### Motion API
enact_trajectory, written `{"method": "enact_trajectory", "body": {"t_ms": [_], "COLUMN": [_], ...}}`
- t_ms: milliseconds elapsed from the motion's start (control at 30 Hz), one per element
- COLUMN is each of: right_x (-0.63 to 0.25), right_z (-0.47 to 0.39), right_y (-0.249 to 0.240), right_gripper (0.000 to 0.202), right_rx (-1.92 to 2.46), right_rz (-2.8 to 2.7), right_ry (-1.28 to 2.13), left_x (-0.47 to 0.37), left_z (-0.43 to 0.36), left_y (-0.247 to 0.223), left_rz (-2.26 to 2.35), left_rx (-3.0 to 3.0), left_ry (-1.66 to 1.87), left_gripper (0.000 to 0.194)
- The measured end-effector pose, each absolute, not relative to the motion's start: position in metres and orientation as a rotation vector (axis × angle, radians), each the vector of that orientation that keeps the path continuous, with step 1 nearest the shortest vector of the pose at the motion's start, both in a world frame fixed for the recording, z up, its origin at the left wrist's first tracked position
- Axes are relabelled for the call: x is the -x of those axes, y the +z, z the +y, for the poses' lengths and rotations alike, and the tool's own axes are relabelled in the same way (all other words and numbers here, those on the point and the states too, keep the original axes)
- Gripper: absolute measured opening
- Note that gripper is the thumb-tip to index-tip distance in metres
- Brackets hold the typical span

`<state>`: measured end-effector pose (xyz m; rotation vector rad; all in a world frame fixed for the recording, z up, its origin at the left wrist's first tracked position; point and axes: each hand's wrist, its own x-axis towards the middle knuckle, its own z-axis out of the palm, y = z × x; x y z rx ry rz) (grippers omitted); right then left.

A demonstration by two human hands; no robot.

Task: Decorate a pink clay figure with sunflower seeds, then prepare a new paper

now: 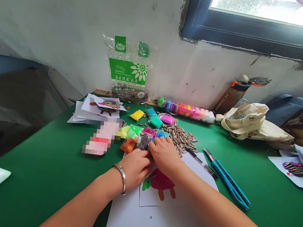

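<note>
My left hand (135, 168), with a silver bangle on the wrist, and my right hand (164, 155) meet over a white sheet (155, 217) on the green table (44, 174). The fingertips of both touch small plastic packets of coloured clay (140, 137) lying at the sheet's far edge. Whether either hand actually grips a packet is hidden by the fingers. Just under my hands, a pink, green and orange clay figure (159, 183) is stuck on a smaller paper. A heap of striped sunflower seeds (179, 135) lies just beyond my right hand.
A pen (200, 162) and blue utility knives (228, 180) lie right of the sheet. At the wall stand a seed bag (128, 74), a row of clay packets (186, 110), a bottle (232, 94) and a cloth bag (249, 123). Finished paper crafts (101, 107) sit far left.
</note>
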<state>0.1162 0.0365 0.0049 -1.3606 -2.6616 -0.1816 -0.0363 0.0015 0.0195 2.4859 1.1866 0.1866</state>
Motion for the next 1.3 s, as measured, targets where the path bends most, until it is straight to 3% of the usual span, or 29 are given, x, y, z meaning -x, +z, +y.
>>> {"method": "enact_trajectory", "body": {"t_ms": [167,600,867,1067,1300], "right_x": [-0.131,-0.170,-0.174,-0.172,-0.170], "right_z": [0.029,-0.044,-0.034,-0.039,-0.043], "right_y": [0.012,0.025,0.023,0.015,0.016], "right_gripper": [0.014,0.014,0.009,0.013,0.024], "right_rx": [1.426,1.289,1.356,1.137,1.145], "right_rz": [-2.527,-1.688,-1.410,-1.319,-1.671], "right_ry": [-0.091,1.280,1.342,1.557,1.456], "left_x": [0.038,0.044,0.041,0.036,0.038], "left_z": [0.002,0.001,-0.011,-0.013,-0.011], "left_y": [0.017,0.014,0.018,0.011,0.007], "left_rz": [1.191,1.132,1.137,1.149,1.113], "left_rx": [-2.482,-2.484,-2.509,-2.486,-2.413], "left_ry": [0.187,0.161,-0.002,0.019,0.042], "left_gripper": [0.018,0.022,0.072,0.076,0.074]}}
